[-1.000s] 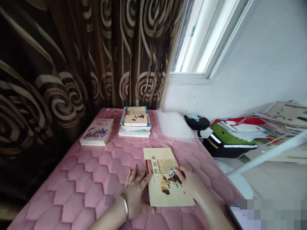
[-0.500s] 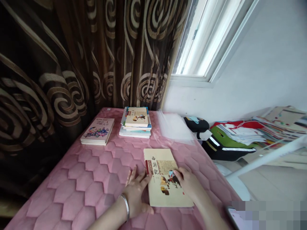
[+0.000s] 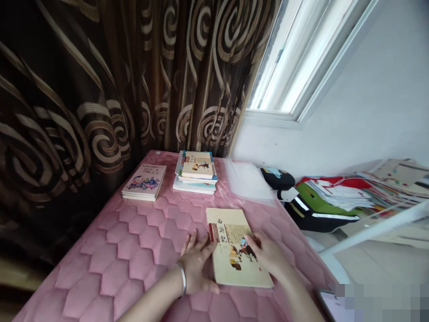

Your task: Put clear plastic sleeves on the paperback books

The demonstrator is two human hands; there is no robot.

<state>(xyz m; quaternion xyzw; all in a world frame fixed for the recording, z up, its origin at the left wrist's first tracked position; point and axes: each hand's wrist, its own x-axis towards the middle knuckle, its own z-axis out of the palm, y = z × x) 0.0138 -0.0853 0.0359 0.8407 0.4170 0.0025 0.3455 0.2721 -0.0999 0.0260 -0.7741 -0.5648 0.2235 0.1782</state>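
Observation:
A cream-covered book with Chinese title and a picture lies flat on the pink quilted surface in front of me. My left hand, with a silver bangle on the wrist, rests open along the book's left edge, fingers spread on the quilt and spine. My right hand lies flat on the cover's lower right, fingers stretched out over the picture.
A stack of several books and a thinner pile sit at the far end by the brown swirl curtain. Clear plastic sleeves lie at right. Beyond the right edge are a black and green bag and papers.
Only the view has shifted a little, downward and to the left. Both hands and the book keep the same position relative to each other.

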